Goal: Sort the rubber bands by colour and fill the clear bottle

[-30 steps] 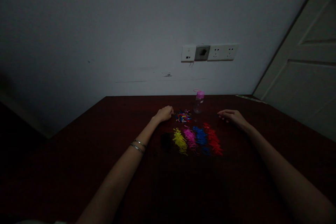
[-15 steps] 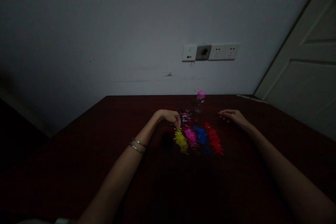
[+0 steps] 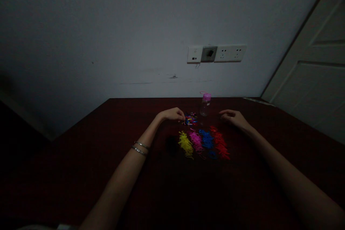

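The left hand (image 3: 175,114) has drawn back from the yellow pile (image 3: 185,145) to the mixed pile (image 3: 191,119), left of the bottle (image 3: 205,107), fingertips together, their grip unclear; such thin pieces call for a light pinch. Right of the bottle, the right hand (image 3: 234,118) lies loosely open on the dark surface (image 3: 151,194), below wall sockets (image 3: 230,53).

Clear plastic bottle (image 3: 205,109), shiny metal bangles (image 3: 140,148), smooth dark tabletop (image 3: 107,125).
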`<act>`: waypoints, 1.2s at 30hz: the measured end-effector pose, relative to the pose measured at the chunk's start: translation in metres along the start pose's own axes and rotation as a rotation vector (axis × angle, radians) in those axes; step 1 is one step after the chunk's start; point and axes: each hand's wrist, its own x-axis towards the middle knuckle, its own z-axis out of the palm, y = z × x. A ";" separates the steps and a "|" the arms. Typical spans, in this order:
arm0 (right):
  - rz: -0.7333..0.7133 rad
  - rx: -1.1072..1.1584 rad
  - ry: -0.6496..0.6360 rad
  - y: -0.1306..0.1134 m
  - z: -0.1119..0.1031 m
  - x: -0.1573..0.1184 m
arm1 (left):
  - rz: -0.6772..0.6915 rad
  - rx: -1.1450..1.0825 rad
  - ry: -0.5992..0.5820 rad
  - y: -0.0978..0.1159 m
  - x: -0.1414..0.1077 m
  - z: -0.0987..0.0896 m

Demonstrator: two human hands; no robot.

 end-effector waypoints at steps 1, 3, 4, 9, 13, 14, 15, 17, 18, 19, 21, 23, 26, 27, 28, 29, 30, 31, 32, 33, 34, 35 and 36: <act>-0.037 -0.019 -0.006 -0.004 0.006 0.000 | 0.014 0.014 0.056 -0.003 0.001 -0.001; -0.119 -0.080 -0.020 -0.015 0.019 -0.001 | 0.028 0.036 0.161 -0.009 0.004 -0.003; -0.161 -0.109 -0.029 -0.020 0.026 -0.002 | 0.029 0.038 0.209 -0.014 0.004 -0.004; -0.367 -0.195 -0.125 -0.041 0.064 -0.005 | 0.002 -0.015 0.397 -0.041 0.007 -0.005; -0.469 -0.322 -0.167 -0.043 0.080 -0.006 | -0.064 -0.028 0.488 -0.063 0.009 -0.007; -0.475 -0.357 -0.167 -0.042 0.082 -0.006 | -0.077 -0.034 0.505 -0.068 0.009 -0.007; -0.478 -0.389 -0.168 -0.041 0.083 -0.006 | -0.087 -0.043 0.517 -0.071 0.009 -0.008; -0.474 -0.442 -0.175 -0.041 0.084 -0.007 | -0.096 -0.066 0.537 -0.077 0.010 -0.008; -0.472 -0.460 -0.180 -0.042 0.084 -0.008 | -0.101 -0.078 0.543 -0.078 0.010 -0.008; -0.471 -0.473 -0.184 -0.042 0.084 -0.009 | -0.108 -0.089 0.546 -0.079 0.010 -0.008; -0.469 -0.482 -0.188 -0.044 0.084 -0.011 | -0.126 -0.113 0.546 -0.079 0.009 -0.008; -0.466 -0.476 -0.188 -0.046 0.085 -0.012 | -0.139 -0.132 0.540 -0.078 0.008 -0.007; -0.466 -0.463 -0.184 -0.047 0.087 -0.012 | -0.139 -0.141 0.536 -0.077 0.007 -0.007; -0.468 -0.458 -0.182 -0.047 0.087 -0.012 | -0.136 -0.141 0.537 -0.077 0.007 -0.006; -0.472 -0.454 -0.179 -0.047 0.088 -0.012 | -0.133 -0.141 0.538 -0.078 0.008 -0.006; -0.476 -0.450 -0.179 -0.046 0.088 -0.012 | -0.131 -0.141 0.538 -0.079 0.008 -0.007; -0.479 -0.446 -0.180 -0.046 0.088 -0.012 | -0.126 -0.141 0.539 -0.080 0.009 -0.007; -0.482 -0.443 -0.180 -0.046 0.089 -0.012 | -0.123 -0.140 0.539 -0.081 0.010 -0.007; -0.485 -0.441 -0.180 -0.046 0.089 -0.012 | -0.118 -0.137 0.540 -0.083 0.010 -0.007; -0.488 -0.442 -0.177 -0.045 0.089 -0.012 | -0.113 -0.133 0.541 -0.084 0.011 -0.007; -0.492 -0.443 -0.172 -0.045 0.089 -0.012 | -0.108 -0.128 0.543 -0.085 0.012 -0.008; -0.495 -0.444 -0.166 -0.045 0.090 -0.012 | -0.104 -0.123 0.545 -0.086 0.012 -0.008; -0.499 -0.444 -0.159 -0.044 0.090 -0.012 | -0.102 -0.119 0.547 -0.087 0.013 -0.008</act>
